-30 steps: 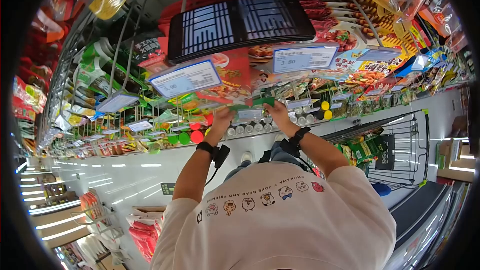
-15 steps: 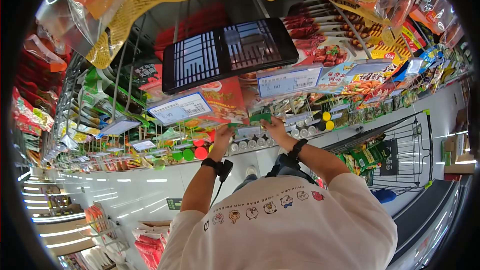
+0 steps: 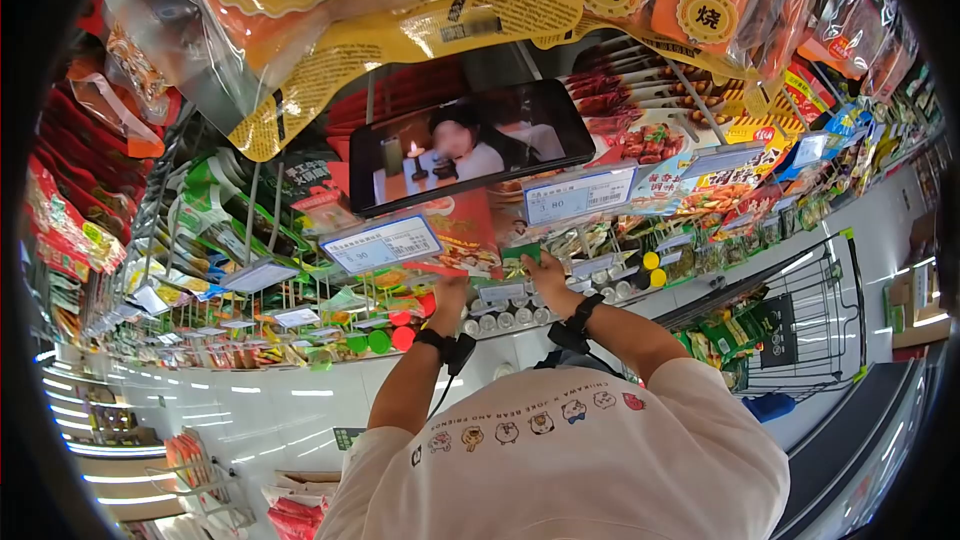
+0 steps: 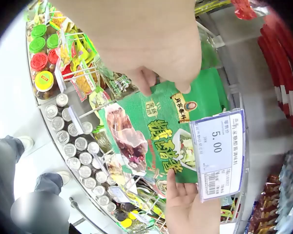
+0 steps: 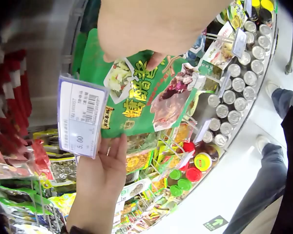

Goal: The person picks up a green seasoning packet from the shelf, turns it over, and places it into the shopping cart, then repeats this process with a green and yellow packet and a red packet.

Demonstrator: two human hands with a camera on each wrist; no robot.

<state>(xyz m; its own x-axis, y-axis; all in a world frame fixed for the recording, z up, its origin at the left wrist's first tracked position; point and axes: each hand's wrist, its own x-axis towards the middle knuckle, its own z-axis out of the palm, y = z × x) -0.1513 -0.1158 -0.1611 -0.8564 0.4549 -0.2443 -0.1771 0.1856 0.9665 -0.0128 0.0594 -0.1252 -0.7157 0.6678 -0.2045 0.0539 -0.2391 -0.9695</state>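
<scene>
In the left wrist view, a green sauce packet (image 4: 154, 112) with meat and salad pictures hangs behind a price tag (image 4: 219, 153) reading 5.00. My left hand (image 4: 146, 39) has its fingers at one edge of the packet, with thumb and fingers gripping there. At the opposite edge my right hand (image 4: 188, 200) pinches it, thumb on the front. The right wrist view shows the same packet (image 5: 136, 97), my right hand (image 5: 156, 29) above and my left hand (image 5: 102, 170) below. In the head view both hands reach low to the rack, beneath the upper price tags.
A dark phone-like screen (image 3: 470, 145) sits at the rack's upper front. Plastic food bags (image 3: 300, 0) hang over it. Below the hands stand several silver-lidded jars (image 4: 75, 151) and red-lidded jars (image 4: 39, 61). A wire shopping cart (image 3: 800, 310) with green packets is at the right.
The head view has tilted, bringing more of the hanging bags into sight. The screen's picture changed from barred panels to a person by a candle. Both hands stay at the packet.
</scene>
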